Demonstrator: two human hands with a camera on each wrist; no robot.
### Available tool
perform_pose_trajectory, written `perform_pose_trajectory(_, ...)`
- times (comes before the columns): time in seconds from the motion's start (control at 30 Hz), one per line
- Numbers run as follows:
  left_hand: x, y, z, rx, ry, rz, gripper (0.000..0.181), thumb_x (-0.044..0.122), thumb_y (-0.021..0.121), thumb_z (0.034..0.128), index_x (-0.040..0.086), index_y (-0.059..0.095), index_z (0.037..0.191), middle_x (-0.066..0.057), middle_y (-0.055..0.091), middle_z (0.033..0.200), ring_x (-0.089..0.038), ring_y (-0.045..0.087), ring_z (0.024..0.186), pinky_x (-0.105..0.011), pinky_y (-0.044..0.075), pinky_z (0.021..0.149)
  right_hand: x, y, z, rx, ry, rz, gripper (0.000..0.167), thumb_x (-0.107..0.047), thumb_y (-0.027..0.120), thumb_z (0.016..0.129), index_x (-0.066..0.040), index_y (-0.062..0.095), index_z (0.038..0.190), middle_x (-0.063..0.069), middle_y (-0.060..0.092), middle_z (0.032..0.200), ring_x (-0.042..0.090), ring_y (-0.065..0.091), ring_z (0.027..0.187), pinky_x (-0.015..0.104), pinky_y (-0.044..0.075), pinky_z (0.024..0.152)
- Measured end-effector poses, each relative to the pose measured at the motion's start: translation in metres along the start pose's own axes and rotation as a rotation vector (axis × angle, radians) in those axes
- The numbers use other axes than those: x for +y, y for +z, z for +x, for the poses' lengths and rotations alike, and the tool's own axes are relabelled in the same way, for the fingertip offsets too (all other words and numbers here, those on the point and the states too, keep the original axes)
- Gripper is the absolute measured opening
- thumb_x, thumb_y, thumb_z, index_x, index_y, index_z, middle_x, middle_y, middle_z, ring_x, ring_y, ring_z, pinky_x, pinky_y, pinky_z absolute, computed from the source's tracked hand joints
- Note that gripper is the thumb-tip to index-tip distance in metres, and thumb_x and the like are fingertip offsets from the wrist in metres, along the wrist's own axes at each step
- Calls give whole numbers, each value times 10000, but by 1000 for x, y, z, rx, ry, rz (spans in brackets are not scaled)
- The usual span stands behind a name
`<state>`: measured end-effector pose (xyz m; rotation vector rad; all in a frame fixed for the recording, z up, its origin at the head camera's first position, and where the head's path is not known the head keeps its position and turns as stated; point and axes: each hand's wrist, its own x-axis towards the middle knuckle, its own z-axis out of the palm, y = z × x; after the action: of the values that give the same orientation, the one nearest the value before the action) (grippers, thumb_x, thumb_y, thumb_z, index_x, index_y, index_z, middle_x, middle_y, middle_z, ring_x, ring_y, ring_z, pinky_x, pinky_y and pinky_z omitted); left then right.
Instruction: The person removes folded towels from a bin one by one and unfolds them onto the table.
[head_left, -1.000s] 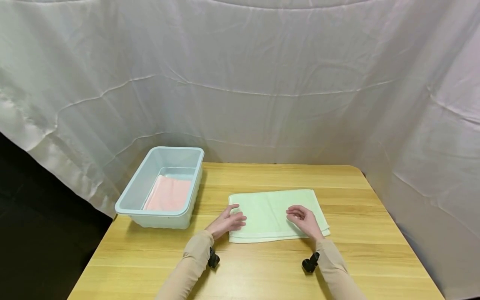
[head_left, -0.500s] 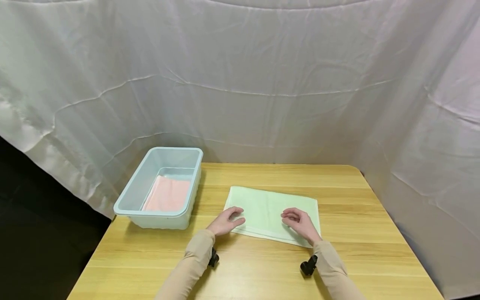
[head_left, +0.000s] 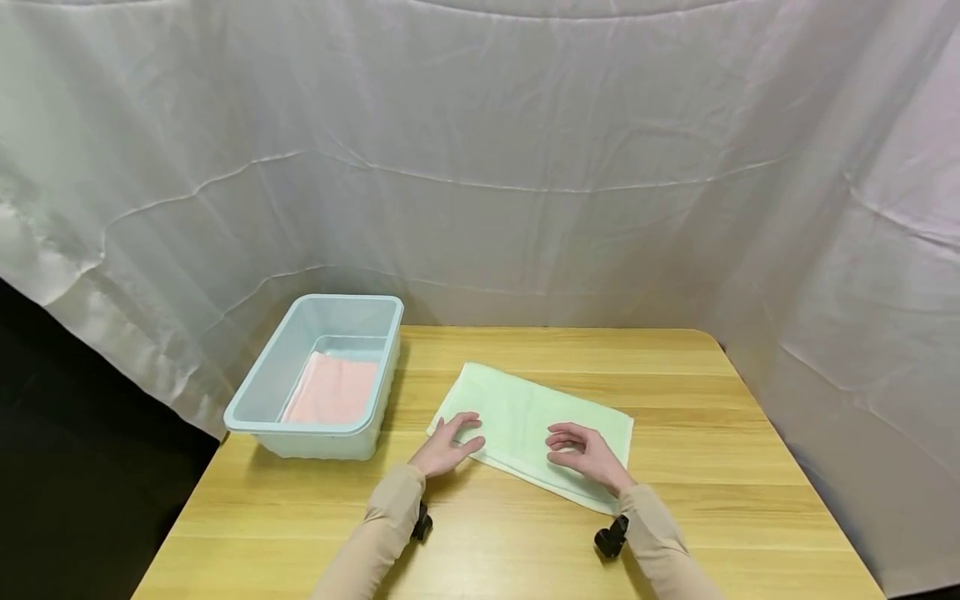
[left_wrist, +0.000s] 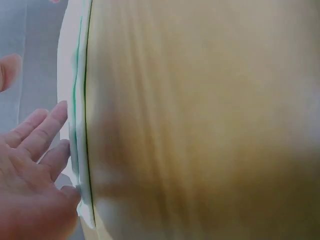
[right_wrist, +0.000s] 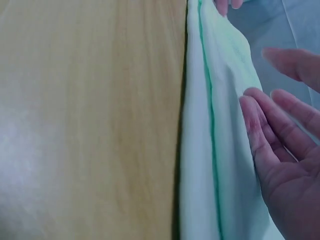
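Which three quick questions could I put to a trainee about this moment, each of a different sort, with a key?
1. Multiple choice: what lies in the bin?
A) a metal spoon
B) a pink cloth
C) a glass jar

2. True or false: the green cloth lies at a slant to the far edge of the table.

3. Fill in the blank: of the person's two, the one nearer to the bin is the ____.

Key: 1. B; 2. true; 3. left hand.
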<state>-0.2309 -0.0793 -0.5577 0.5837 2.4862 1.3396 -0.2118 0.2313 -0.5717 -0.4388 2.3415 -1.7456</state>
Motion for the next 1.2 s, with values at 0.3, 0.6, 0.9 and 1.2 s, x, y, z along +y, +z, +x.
perform_pose_trajectory(0.3, 1, 4, -4, 235, 20, 185, 394, 139, 675, 903, 31, 630, 1280, -109, 649, 1052, -253, 555, 1011, -411, 467, 877, 0, 7, -1, -88, -50, 26, 537, -82, 741, 899, 137, 524, 1339, 356, 607, 1275, 403, 620, 1182, 265, 557, 991)
perform_pose_trajectory(0.6, 12, 2, -6, 242, -102, 176, 424, 192, 595, 962, 16, 565, 1346, -105, 711, 1062, -266, 641, 958, -449, 523, 874, -1, 10, 0, -98, -46, 25, 537, -75, 729, 911, 131, 511, 1356, 350, 588, 1303, 486, 567, 1232, 400, 529, 1052)
perform_pose_trajectory(0.9, 5, -5, 3, 184, -110, 56, 523, 250, 589, 991, -6, 463, 1429, -175, 630, 1238, -369, 595, 1169, -559, 476, 1055, -5, 18, 0, -111, -68, 20, 541, -91, 730, 909, 130, 515, 1353, 351, 596, 1279, 429, 605, 1191, 280, 542, 1030)
perform_pose_trajectory(1.2, -1, -9, 15, 121, -98, 3, 536, 214, 511, 1035, -30, 364, 1489, -195, 612, 1362, -429, 514, 1338, -590, 378, 1154, -9, 32, 1, -161, -53, 71, 562, -73, 723, 913, 141, 486, 1376, 360, 549, 1358, 526, 511, 1291, 415, 465, 1117)
